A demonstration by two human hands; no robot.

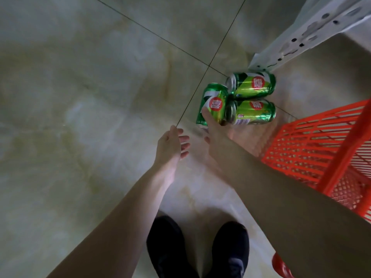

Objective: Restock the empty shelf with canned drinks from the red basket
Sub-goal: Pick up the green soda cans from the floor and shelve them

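Right forearm (281, 189) crosses frame; right hand (215, 135) grasps one green can (212, 103) above the tiled floor (80, 97). Two more cans (253, 85) lie beside it, near the red basket (313, 145). Left hand (172, 145) hangs released.

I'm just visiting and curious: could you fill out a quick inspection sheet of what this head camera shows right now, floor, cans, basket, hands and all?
Surface: pale tiled floor with dark grout lines.
Job's things: three green cans lying on their sides on the floor, close together beside the red basket; what the basket holds cannot be made out.
Clutter: nothing seen.
Hands: left hand open, fingers relaxed, holding nothing; right hand reaches to the nearest can, thumb on it, the other fingers hidden.
Cables: nothing seen.
Surroundings: white perforated shelf post at upper right; black shoes at the bottom edge.
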